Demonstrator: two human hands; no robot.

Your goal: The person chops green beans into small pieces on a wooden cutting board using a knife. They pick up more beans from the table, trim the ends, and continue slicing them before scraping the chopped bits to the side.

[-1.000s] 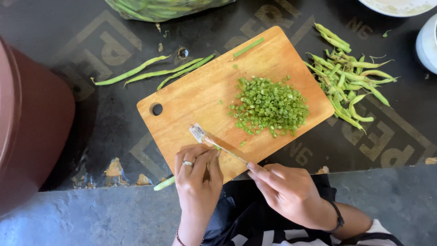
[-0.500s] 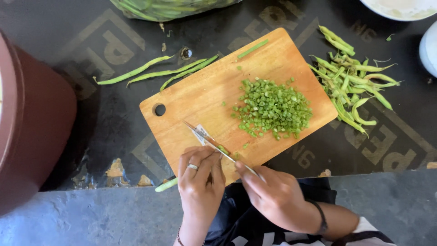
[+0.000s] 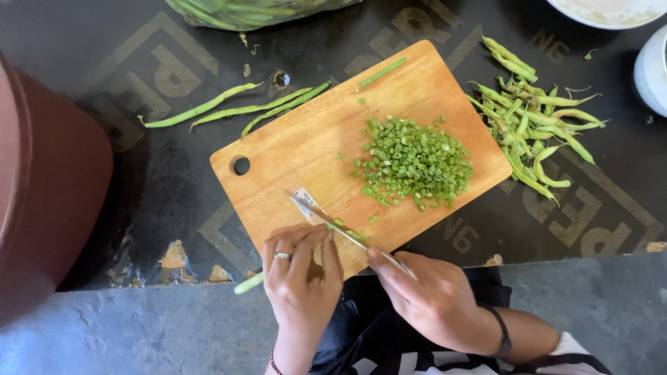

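Note:
A wooden cutting board point(image 3: 326, 146) lies on the dark counter with a heap of chopped green beans point(image 3: 413, 163) on its right half. My left hand point(image 3: 300, 274), with a ring on it, presses a green bean point(image 3: 249, 282) down at the board's near edge; the bean's end sticks out to the left. My right hand point(image 3: 434, 298) grips a knife point(image 3: 326, 219) whose blade rests across the board just beyond my left fingers.
Three whole beans point(image 3: 236, 111) lie left of the board, a pile of bean trimmings point(image 3: 531, 118) to its right. A dark red container point(image 3: 48, 187) stands at far left, a bag of beans point(image 3: 250, 10) at the top, white dishes point(image 3: 653, 69) at top right.
The knife has shifted slightly along the bean and both hands have edged to the right while chopping. The heap of cut pieces stays in place.

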